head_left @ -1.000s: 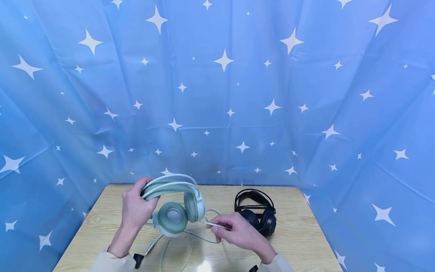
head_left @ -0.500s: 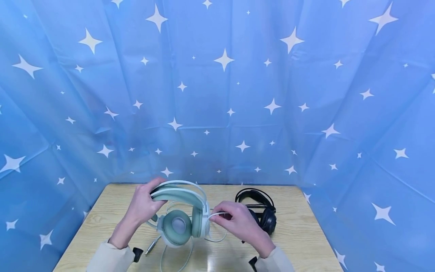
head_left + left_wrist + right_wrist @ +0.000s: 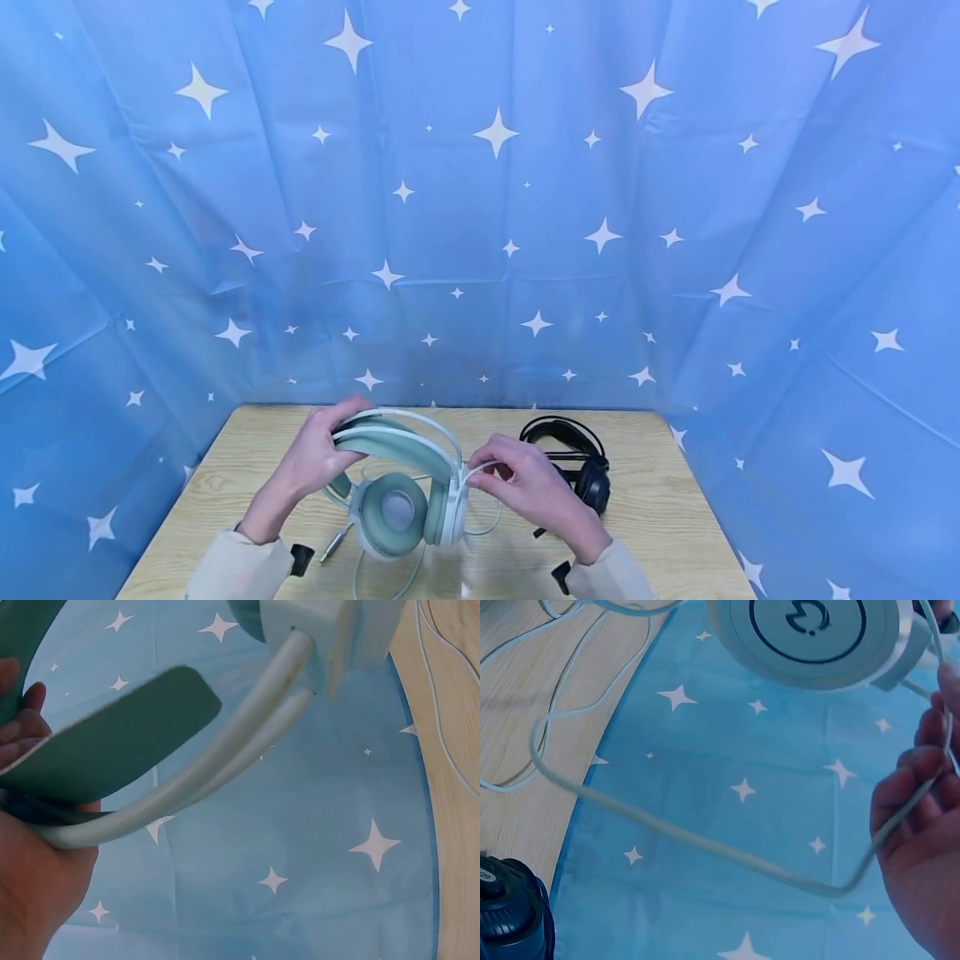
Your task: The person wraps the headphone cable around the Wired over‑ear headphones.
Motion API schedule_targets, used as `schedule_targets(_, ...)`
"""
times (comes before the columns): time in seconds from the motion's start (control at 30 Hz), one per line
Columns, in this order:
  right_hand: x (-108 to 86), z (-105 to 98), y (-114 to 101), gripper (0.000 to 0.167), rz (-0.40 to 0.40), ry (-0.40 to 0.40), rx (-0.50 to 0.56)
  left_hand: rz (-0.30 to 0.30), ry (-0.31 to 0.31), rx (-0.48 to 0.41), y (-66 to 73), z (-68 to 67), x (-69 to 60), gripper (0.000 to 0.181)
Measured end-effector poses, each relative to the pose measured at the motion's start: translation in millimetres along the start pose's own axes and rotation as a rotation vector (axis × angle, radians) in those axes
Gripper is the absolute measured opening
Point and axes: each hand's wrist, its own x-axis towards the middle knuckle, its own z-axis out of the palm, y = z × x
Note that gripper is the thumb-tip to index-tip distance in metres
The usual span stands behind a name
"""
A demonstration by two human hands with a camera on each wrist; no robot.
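Note:
My left hand (image 3: 311,454) grips the headband of green-and-white headphones (image 3: 446,510), which hang tilted over the table with both ear cups low. In the left wrist view, the green inner strap (image 3: 135,739) and the white outer bands pass through that hand. My right hand (image 3: 525,483) pinches the pale headphone cable (image 3: 697,840) close beside the right-hand ear cup. A bend of this cable runs across the curled fingers in the right wrist view, below the round outer face of the ear cup (image 3: 806,671). The cable's metal plug (image 3: 336,543) lies on the table.
Black headphones (image 3: 592,485) stand at the table's right, just behind my right wrist. Loose loops of pale cable (image 3: 577,671) lie on the wooden table (image 3: 645,542). A blue curtain with white stars (image 3: 480,250) closes off the back and sides.
My left hand has carried the green-and-white headphones right and somewhat lower. My right hand has risen with the cable, now close to the ear cup and upper frame. The black headphones stay put.

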Motion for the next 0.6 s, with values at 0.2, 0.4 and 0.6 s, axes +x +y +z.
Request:
schedule_targets(0.2, 0.3, -0.6, 2.0, 0.011, 0.018, 0.046, 0.008, 0.018, -0.036, -0.081, -3.2, -0.4, -0.8, 0.042)
schedule_targets(0.4, 2.1, -2.0, 8.4, 0.01, -0.063, 0.06, 0.05, 0.075, -0.061, -0.179, -6.9, -2.6, -0.3, 0.042)
schedule_targets(0.6, 4.2, -1.8, 8.3, 0.01, 0.151, 0.071, 0.076, 0.081, -0.118, -0.301, -9.7, -6.3, -0.8, 0.041)
